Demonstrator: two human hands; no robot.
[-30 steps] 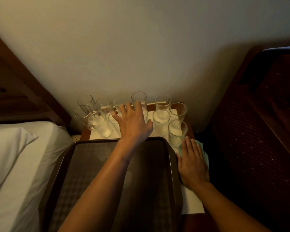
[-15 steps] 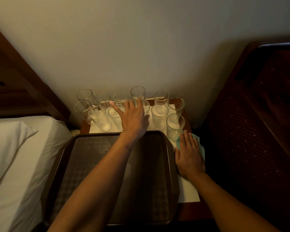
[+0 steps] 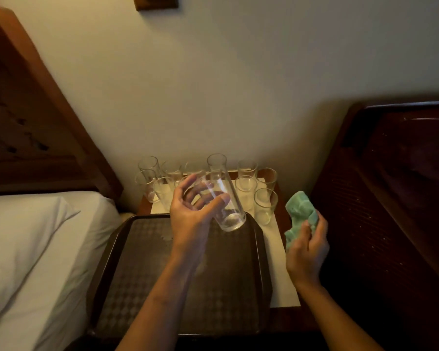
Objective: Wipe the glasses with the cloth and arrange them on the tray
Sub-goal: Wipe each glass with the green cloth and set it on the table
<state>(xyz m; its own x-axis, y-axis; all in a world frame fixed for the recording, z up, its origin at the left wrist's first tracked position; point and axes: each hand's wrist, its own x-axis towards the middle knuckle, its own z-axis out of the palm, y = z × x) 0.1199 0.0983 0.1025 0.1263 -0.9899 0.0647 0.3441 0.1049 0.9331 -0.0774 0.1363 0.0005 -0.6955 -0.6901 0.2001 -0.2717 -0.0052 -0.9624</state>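
On my feed the bed [image 3: 36, 262] w/ a white pillow [image 3: 18, 236] fills the left and dark wooden furniture [image 3: 390, 198] the right. The nightstand [image 3: 289, 317] sits btwn them against the wall [image 3: 238, 84]. A brown tray [image 3: 226, 287] covers the nightstand's front-left part. A white mat [image 3: 276, 262] shows past the tray's far and right edges. The glasses [image 3: 246, 183] stand upright on the mat, clustered along the nightstand's far edge. I see the left hand [image 3: 190, 216] w/ fingers and thumb curled round one tall glass [image 3: 226, 206], lifted over the tray's far edge. It's tilted, base toward the camera, mouth pointing away. The right hand [image 3: 307, 252] grips the bunched green cloth [image 3: 300, 214], raised by the nightstand's right edge, apart from the held glass
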